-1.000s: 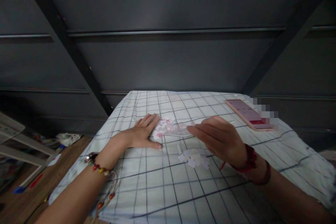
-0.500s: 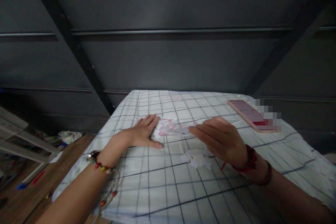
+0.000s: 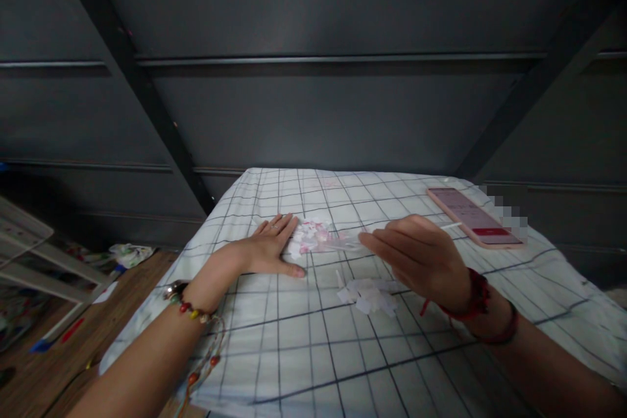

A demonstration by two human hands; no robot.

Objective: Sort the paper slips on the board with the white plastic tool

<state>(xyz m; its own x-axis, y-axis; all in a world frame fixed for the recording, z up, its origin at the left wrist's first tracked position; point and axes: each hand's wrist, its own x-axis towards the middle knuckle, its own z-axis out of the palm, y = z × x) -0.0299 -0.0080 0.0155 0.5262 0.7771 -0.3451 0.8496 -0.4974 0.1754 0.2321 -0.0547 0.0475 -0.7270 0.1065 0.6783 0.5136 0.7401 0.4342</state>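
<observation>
My left hand [image 3: 271,249] lies flat on the checked cloth, fingers spread and thumb apart. Beside its fingertips is a clear plastic bag [image 3: 345,241] with white and pink pieces [image 3: 309,236] in or under it. The fingers of my right hand [image 3: 414,255] are closed in a pinch at the bag's right end. A thin white stick [image 3: 451,225] pokes out behind that hand; what part of it the fingers touch is hidden. Below the bag sits a small heap of whitish translucent pieces [image 3: 369,295].
The cloth [image 3: 304,346] is white with dark lines. At the right lies a phone [image 3: 473,215] in a pink case, its screen lit. Behind the table stands a dark panelled wall [image 3: 333,117]. A pale frame [image 3: 42,261] rises from the wooden floor at left.
My right hand has shifted slightly right, and the bag's end looks more stretched out. More of the white stick shows behind the hand. My left hand has hardly moved.
</observation>
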